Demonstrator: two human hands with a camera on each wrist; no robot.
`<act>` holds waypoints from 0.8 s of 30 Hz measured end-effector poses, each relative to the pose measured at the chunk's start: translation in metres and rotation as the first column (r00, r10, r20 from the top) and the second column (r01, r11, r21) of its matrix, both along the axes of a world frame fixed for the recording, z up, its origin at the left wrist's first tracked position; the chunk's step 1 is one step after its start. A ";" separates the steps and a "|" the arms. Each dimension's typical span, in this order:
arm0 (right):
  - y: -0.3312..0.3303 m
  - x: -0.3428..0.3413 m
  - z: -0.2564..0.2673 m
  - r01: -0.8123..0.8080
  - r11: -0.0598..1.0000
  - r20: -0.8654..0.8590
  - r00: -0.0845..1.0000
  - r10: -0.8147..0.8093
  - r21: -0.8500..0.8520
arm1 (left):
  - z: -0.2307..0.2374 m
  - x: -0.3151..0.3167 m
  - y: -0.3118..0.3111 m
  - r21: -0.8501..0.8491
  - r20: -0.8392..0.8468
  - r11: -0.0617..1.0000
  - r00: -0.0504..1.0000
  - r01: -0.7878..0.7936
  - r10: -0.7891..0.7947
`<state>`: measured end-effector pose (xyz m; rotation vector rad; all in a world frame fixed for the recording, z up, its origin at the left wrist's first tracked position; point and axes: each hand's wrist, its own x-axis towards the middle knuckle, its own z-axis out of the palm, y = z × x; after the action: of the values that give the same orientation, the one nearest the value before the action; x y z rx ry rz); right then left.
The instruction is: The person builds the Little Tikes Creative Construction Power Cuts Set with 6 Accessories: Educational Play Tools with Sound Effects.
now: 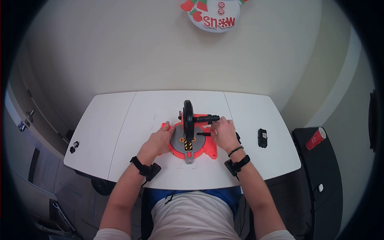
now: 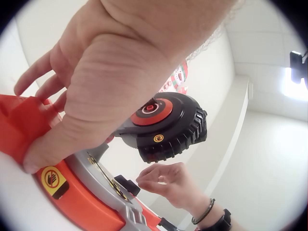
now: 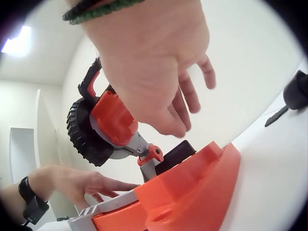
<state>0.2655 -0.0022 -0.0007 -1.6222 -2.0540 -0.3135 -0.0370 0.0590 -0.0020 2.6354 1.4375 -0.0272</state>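
A toy mitre saw (image 1: pixel 212 150) with an orange base, grey round plate and black blade guard (image 1: pixel 188 120) stands before me. My left hand (image 1: pixel 159 141) grips the base's left end; in the left wrist view its thumb lies along the orange front side and the fingers reach over the back. Bent at the fingers, my right hand (image 1: pixel 225 134) hovers by the base's right side. Its thumb and fingertips come together just above a black bar (image 3: pixel 175 158) on the base, with nothing visible between them.
Right of the saw lies a black device (image 1: pixel 262 138). Small black pieces (image 1: pixel 74 147) are at the table's left edge. A red cup (image 1: pixel 316 138) lies on a dark side table (image 1: pixel 324 172) to the right. Behind the white table (image 1: pixel 136 168) rises a wall with a snowman sign (image 1: pixel 216 18).
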 end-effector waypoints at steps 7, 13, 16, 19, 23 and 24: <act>0.002 -0.006 -0.011 0.048 0.997 -0.026 0.998 -0.049 -0.055 | 0.016 0.007 -0.010 -0.053 0.016 0.998 0.999 -0.030 0.030; 0.002 -0.003 -0.013 0.050 0.999 0.055 0.997 -0.050 0.002 | 0.002 0.005 -0.001 0.010 0.016 1.000 1.000 0.017 -0.017; 0.000 0.001 -0.011 0.014 0.993 0.037 0.999 -0.018 0.120 | -0.001 0.005 0.001 0.017 0.017 1.000 1.000 0.022 -0.023; 0.000 0.001 -0.010 -0.003 0.997 -0.066 0.998 0.008 0.078 | 0.003 0.008 -0.003 0.024 0.013 1.000 1.000 0.014 -0.014; -0.003 -0.002 -0.008 -0.007 0.999 0.051 0.999 0.005 0.038 | 0.018 0.013 -0.013 -0.038 0.029 0.999 0.999 -0.026 0.027; -0.002 -0.001 -0.010 -0.013 0.994 -0.009 1.000 0.014 0.109 | 0.019 0.013 -0.013 -0.044 0.030 0.999 0.999 -0.031 0.032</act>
<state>0.2647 -0.0039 -0.0107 -1.5414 -2.0035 -0.4049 -0.0235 0.0457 0.0168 2.5665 1.4517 -0.0153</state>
